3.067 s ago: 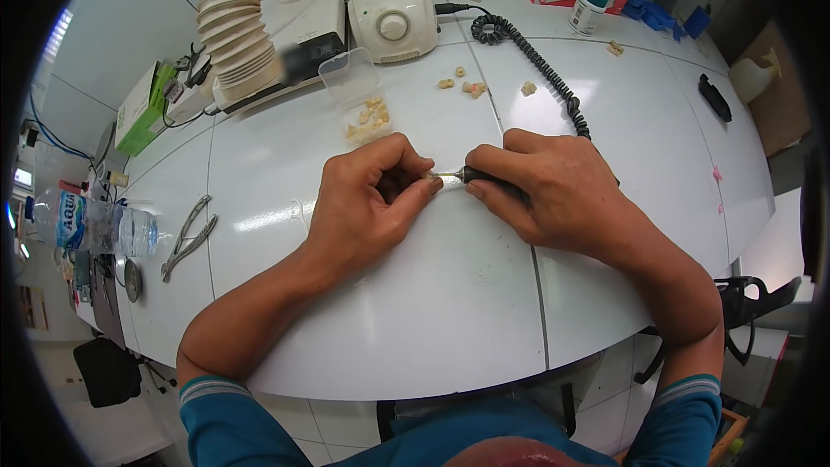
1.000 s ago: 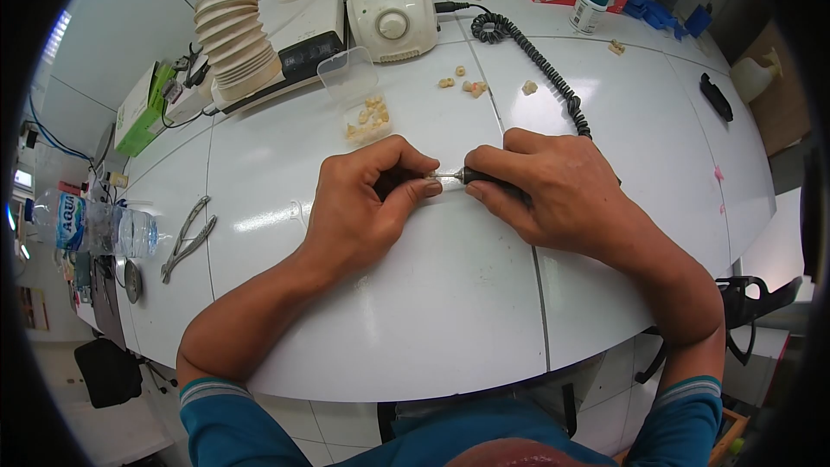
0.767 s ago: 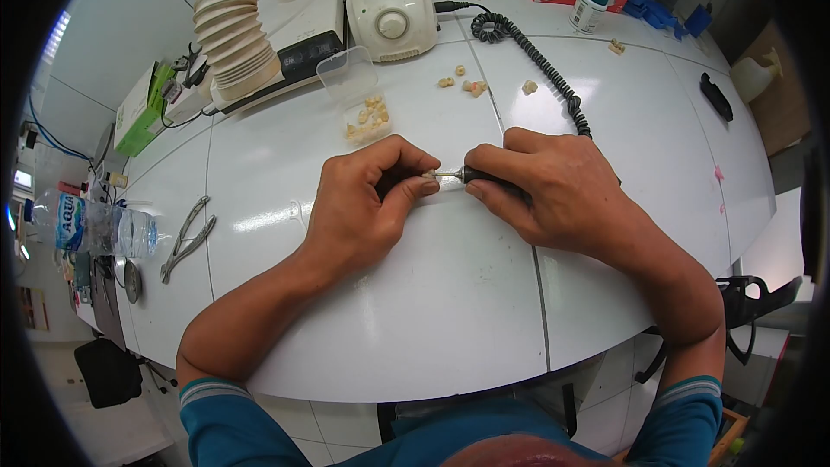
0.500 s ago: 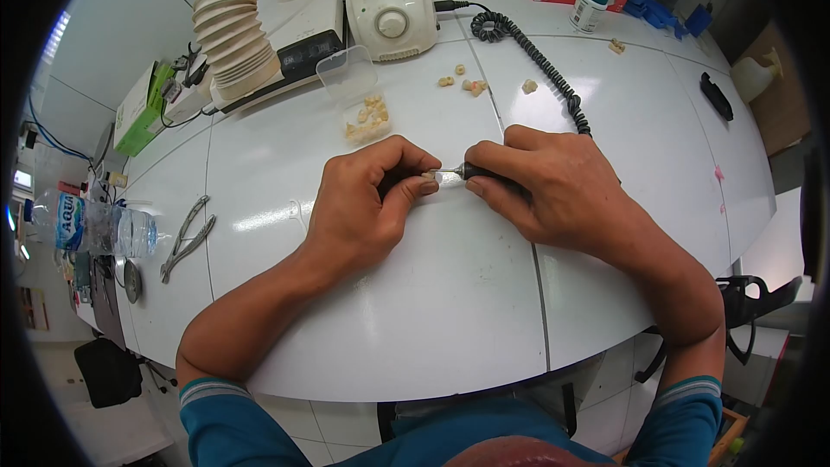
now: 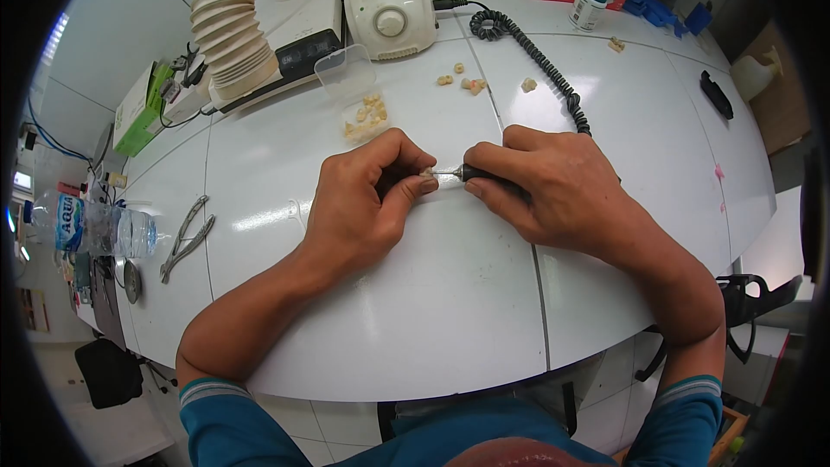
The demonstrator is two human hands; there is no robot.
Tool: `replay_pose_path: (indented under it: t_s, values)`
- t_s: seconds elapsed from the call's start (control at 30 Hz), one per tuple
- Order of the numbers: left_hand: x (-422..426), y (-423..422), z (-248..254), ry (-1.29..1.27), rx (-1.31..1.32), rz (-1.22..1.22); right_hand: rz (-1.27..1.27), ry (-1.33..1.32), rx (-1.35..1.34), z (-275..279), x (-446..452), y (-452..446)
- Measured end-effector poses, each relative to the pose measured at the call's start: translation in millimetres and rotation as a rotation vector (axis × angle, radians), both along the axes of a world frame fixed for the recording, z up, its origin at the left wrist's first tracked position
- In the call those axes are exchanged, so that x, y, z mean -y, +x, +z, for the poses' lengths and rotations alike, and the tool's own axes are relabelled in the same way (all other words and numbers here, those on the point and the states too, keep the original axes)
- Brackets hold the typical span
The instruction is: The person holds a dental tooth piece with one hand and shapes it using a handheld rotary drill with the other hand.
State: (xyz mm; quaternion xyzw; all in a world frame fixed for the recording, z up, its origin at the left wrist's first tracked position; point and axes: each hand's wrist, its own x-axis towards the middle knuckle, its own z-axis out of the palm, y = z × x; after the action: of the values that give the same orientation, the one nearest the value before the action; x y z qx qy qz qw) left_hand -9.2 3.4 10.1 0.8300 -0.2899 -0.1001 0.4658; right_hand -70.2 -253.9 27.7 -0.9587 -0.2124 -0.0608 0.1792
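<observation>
My left hand [image 5: 365,188] pinches a small, pale tooth-like dental piece [image 5: 427,172] between thumb and index finger; the fingertips cover much of it. In my right hand [image 5: 558,183] is a dark rotary handpiece [image 5: 475,173], gripped like a pen. Its thin metal bur points left and reaches the dental piece; whether it touches cannot be made out. Both hands are held close together above the white table [image 5: 415,294]. Just beyond my left hand stands a clear plastic box [image 5: 347,74] with its lid up, holding several yellowish tooth pieces [image 5: 372,110].
Loose tooth pieces [image 5: 473,86] lie behind the hands. A coiled black cord [image 5: 540,59] runs from the white control unit [image 5: 391,13] towards my right hand. A ribbed suction hose [image 5: 229,30] stands back left, metal pliers [image 5: 186,240] and a water bottle [image 5: 95,225] left.
My left fingers have shifted slightly, the index finger a little up and left, so more of the dental piece shows. My right hand and the handpiece stay nearly in place.
</observation>
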Motion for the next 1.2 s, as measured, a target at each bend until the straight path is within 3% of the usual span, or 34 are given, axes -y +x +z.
replay_pose_path:
  t_s: [1.2]
  values:
    - [-1.8,1.6,-4.4,-0.033,-0.04,0.012,-0.003,-0.027,-0.024,2.5,-0.6,-0.3]
